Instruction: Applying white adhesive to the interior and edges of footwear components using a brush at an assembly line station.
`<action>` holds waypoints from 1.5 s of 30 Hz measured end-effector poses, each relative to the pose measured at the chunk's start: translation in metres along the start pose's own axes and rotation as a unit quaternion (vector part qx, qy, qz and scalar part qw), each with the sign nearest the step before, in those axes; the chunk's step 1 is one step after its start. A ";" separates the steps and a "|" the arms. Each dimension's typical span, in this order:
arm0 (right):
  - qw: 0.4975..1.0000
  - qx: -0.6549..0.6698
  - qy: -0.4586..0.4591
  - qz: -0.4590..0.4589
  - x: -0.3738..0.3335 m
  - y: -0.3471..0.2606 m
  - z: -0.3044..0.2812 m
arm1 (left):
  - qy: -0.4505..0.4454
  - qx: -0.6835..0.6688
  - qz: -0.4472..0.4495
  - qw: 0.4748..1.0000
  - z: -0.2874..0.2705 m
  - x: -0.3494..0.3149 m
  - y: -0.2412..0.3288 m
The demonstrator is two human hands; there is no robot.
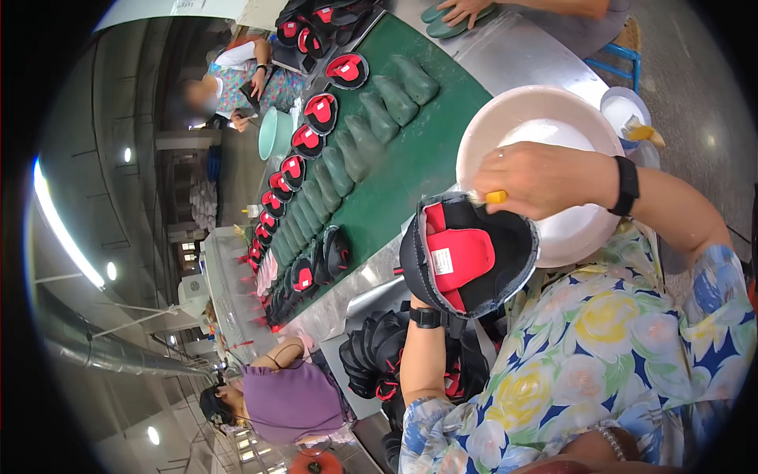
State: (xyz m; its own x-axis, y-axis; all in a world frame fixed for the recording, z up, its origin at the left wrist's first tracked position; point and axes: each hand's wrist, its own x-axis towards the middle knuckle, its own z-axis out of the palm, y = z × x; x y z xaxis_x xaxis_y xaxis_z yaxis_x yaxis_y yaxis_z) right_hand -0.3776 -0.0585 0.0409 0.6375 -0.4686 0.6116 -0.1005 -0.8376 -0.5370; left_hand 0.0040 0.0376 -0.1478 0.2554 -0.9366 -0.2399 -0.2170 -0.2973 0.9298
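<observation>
A black shoe upper (517, 272) with a red lining and a white label is held up in front of me, its open side facing me. My left hand (417, 302) supports it from behind; the upper hides most of the fingers. My right hand (527, 180) is closed around a small yellow-handled brush (496, 197), at the upper's top rim. The brush's tip is hard to make out. Just behind my right hand stands a wide pale basin (493, 130) with white liquid in it.
A green conveyor belt (430, 130) carries rows of grey-green foot-shaped pieces (381, 118) and black-and-red uppers (320, 113). More uppers (371, 355) are piled beside my left arm. A small bucket (624, 107) stands beyond the basin. Co-workers (288, 395) sit around the line; one hand (466, 9) touches green soles.
</observation>
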 end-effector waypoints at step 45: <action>0.902 0.078 0.025 0.425 -0.078 0.048 -0.016 | 0.293 0.000 -0.205 0.934 -0.188 0.154 0.011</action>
State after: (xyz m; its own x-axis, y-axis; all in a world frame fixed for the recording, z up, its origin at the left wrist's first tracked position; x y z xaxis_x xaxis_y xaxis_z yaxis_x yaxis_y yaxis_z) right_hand -0.4444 -0.0661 -0.0234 0.3448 -0.9380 -0.0352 -0.4257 -0.1229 -0.8965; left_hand 0.2184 -0.0748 -0.1224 0.7888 -0.4815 -0.3819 0.0119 -0.6094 0.7928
